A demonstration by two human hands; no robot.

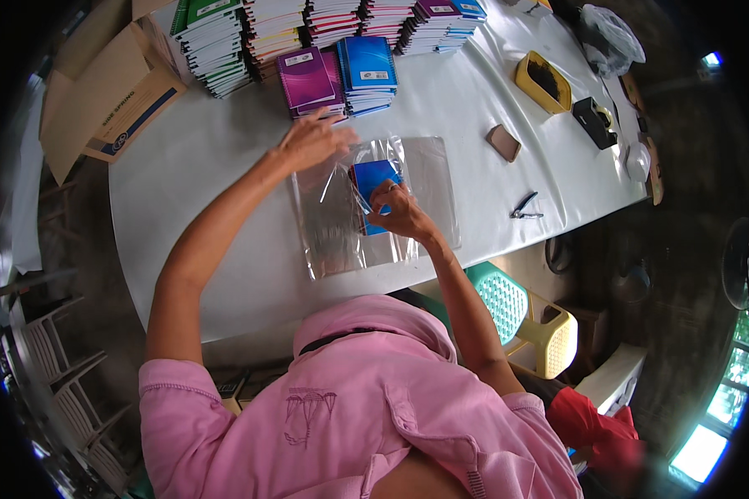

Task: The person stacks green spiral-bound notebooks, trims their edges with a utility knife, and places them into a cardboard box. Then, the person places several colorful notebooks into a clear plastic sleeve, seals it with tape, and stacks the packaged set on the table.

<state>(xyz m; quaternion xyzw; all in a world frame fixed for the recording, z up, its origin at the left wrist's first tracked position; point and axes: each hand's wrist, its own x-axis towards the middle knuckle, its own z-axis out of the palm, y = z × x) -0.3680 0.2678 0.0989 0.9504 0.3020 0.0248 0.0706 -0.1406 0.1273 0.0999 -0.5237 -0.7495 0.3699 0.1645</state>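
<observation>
A small blue notebook (373, 172) lies on a layer of clear plastic bags (333, 241) near the front of the table. My right hand (401, 211) is closed over the notebook's right side, its fingers bent against the cover. Up and to the left, my left hand (314, 143) holds nothing, fingers apart and slightly blurred. It is just in front of a stack of purple notebooks (306, 79). Touching that stack's right side is a pile of blue spiral notebooks (366, 65).
Tall notebook stacks (212, 50) line the back, beside an open cardboard box (129, 104) at left. On the right are a yellow container (549, 62), a black tape dispenser (595, 123), a brown rectangular object (503, 143) and nippers (525, 206). Plastic stools (499, 299) stand below the table's edge.
</observation>
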